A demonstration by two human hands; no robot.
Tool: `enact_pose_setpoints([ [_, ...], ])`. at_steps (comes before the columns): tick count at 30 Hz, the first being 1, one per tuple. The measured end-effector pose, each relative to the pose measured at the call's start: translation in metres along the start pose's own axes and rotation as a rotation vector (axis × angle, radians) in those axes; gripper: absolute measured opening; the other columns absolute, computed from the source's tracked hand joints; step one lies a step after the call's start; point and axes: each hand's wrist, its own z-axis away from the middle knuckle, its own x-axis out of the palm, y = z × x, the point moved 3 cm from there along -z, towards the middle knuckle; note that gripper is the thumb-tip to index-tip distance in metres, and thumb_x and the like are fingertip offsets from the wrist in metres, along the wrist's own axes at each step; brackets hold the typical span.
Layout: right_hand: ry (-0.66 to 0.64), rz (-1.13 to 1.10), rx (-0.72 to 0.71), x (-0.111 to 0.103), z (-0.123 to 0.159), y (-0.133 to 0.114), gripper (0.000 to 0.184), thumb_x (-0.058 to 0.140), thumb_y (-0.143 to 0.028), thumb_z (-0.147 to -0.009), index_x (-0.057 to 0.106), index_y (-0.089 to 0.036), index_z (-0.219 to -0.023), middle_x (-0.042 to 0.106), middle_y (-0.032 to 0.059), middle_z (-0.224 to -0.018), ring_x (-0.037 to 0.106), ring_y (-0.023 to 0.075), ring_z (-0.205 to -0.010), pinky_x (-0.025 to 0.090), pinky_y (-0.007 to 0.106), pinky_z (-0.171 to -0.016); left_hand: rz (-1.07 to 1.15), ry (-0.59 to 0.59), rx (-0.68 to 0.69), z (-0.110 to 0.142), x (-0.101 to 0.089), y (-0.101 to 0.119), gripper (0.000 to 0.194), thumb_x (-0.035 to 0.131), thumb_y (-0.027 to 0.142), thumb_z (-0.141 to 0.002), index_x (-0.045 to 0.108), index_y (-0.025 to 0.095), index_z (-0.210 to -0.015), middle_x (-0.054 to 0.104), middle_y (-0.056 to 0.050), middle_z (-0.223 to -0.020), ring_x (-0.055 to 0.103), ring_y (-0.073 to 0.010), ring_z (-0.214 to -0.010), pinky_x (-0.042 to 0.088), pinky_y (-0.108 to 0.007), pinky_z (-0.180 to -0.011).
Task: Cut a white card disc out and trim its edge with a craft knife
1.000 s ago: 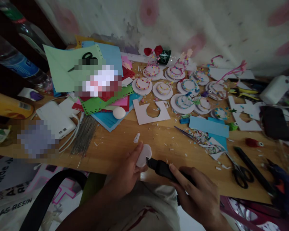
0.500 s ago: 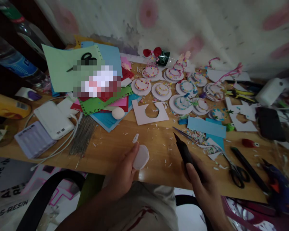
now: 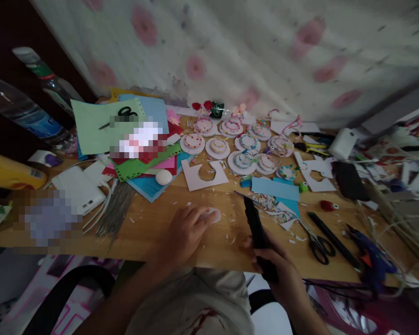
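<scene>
My left hand (image 3: pixel 185 229) is low over the wooden table, with its fingers closed over a small white disc (image 3: pixel 214 216) that looks like foam board. Only the disc's right part shows past the fingers. To the right, my right hand (image 3: pixel 277 260) grips a black utility knife (image 3: pixel 255 226), its tip pointing up and away from me. The knife is apart from the disc. Small white shavings lie on the tabletop (image 3: pixel 209 246) between the hands. Just beyond sits a white board with a round cut-out (image 3: pixel 192 179).
Several white discs with beaded rings (image 3: pixel 219 147) stand at the back. Coloured paper sheets (image 3: pixel 91 125) and thin wires (image 3: pixel 116 211) lie left. On the right are scissors (image 3: pixel 319 246), a black bar (image 3: pixel 330 237), a blue glue gun (image 3: pixel 370 253) and a dark phone (image 3: pixel 349 181).
My left hand has turned palm down and lowered the white disc towards the table. My right hand still holds the knife, now more upright. The camera view has tilted up.
</scene>
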Motion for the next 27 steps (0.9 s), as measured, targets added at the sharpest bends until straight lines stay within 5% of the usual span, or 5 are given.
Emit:
enact_pose_setpoints([
  [4,0.053,-0.002,-0.005,-0.017,0.004,0.006,0.031,0.063,-0.022,-0.055,0.074,-0.020,-0.085,0.069,0.0046,-0.082,0.051,0.0168,-0.063,0.042,0.025,-0.052,-0.143,-0.142,0.094,0.004,0.009,-0.001,0.036,0.049,0.017,-0.096,0.058,0.025,-0.130,0.061,-0.009,-0.132,0.052,-0.0257,-0.124,0.040,-0.050,-0.106],
  [10,0.049,0.033,-0.038,-0.037,0.010,0.008,0.039,0.063,-0.018,-0.051,0.076,-0.022,-0.087,0.070,0.0037,-0.082,0.056,0.0189,-0.070,0.047,0.027,-0.060,-0.149,-0.055,0.005,0.030,-0.010,-0.009,0.037,0.053,0.030,-0.096,0.056,0.021,-0.131,0.059,-0.010,-0.135,0.051,-0.0264,-0.127,0.042,-0.046,-0.105],
  [18,-0.085,0.109,-0.126,-0.036,0.007,0.013,0.031,0.068,-0.035,-0.076,0.071,-0.022,-0.104,0.067,0.0033,-0.086,0.047,0.0121,-0.054,0.040,0.023,-0.045,-0.148,0.050,-0.044,0.049,-0.025,-0.004,0.028,0.049,0.018,-0.095,0.062,0.024,-0.119,0.066,-0.007,-0.123,0.059,-0.0222,-0.113,0.046,-0.040,-0.097],
  [22,-0.123,0.284,-0.229,-0.044,0.006,0.017,0.039,0.062,-0.038,-0.087,0.061,-0.027,-0.123,0.069,0.0020,-0.093,0.053,0.0132,-0.057,0.048,0.023,-0.051,-0.152,0.036,-0.010,0.041,-0.016,0.003,0.028,0.047,0.017,-0.094,0.062,0.022,-0.118,0.066,-0.008,-0.120,0.060,-0.0229,-0.110,0.046,-0.040,-0.095],
  [27,-0.038,0.534,-0.447,-0.048,0.007,0.026,0.046,0.058,-0.043,-0.092,0.055,-0.029,-0.135,0.072,0.0049,-0.105,0.065,0.0170,-0.073,0.056,0.023,-0.059,-0.207,0.036,-0.151,0.020,0.004,0.001,0.038,0.060,0.035,-0.090,0.058,0.019,-0.124,0.063,-0.012,-0.115,0.056,-0.0303,-0.108,0.046,-0.048,-0.093],
])
